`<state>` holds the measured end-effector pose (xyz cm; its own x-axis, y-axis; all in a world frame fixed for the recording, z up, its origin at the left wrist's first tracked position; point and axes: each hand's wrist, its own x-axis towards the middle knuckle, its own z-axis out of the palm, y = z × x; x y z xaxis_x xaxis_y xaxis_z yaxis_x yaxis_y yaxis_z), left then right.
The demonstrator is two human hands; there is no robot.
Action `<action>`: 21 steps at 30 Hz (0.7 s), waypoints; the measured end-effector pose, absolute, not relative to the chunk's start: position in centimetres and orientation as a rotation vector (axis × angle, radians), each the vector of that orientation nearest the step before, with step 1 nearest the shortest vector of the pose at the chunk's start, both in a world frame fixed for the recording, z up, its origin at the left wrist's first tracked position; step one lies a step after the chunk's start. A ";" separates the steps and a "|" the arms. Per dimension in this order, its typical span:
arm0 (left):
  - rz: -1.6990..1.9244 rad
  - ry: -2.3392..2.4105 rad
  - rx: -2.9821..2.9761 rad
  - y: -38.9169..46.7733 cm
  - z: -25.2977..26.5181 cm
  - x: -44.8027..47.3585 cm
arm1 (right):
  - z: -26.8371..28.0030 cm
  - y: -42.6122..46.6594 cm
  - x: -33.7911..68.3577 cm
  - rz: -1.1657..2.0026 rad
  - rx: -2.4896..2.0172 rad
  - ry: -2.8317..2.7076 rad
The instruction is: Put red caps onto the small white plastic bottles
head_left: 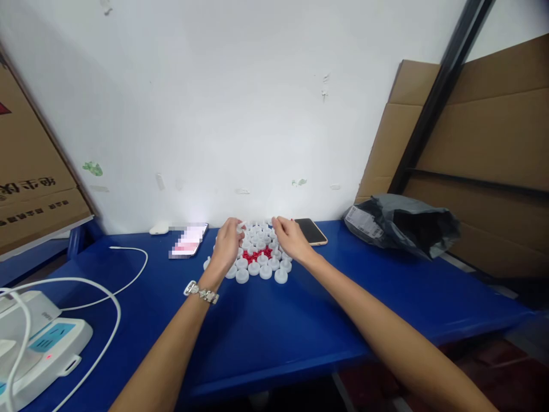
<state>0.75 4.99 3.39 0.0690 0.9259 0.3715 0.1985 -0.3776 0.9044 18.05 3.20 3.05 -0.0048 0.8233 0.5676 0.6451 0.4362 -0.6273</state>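
Several white plastic caps with pointed nozzles (265,272) stand close together on the blue table (274,332). Small red pieces (257,255) show among them, too small to name. My left hand (227,245), with a silver watch on its wrist, is at the left side of the group. Its thumb and fingers are closed on a white nozzle cap (241,227). Over the right side of the group is my right hand (290,236), with thumb and forefinger pinched together. Whatever lies between those fingertips is too small to make out.
A lit phone (191,240) and a white case (159,229) lie at the left rear. Behind my right hand is a dark phone (311,231). A grey plastic mailer bag (398,223) sits right; a power strip (51,349) with white cables is at left front.
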 end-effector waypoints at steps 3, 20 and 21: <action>1.264 1.204 1.890 4.6 3.0 0.6 | 2.1 3.6 18.6 0.214 -1.309 -1.966; 1.002 1.059 2.153 5.3 3.6 5.6 | 3.6 4.4 25.4 0.400 -1.217 -1.589; 1.018 1.069 2.199 5.5 3.6 5.9 | 3.6 4.7 26.3 0.316 -1.320 -1.618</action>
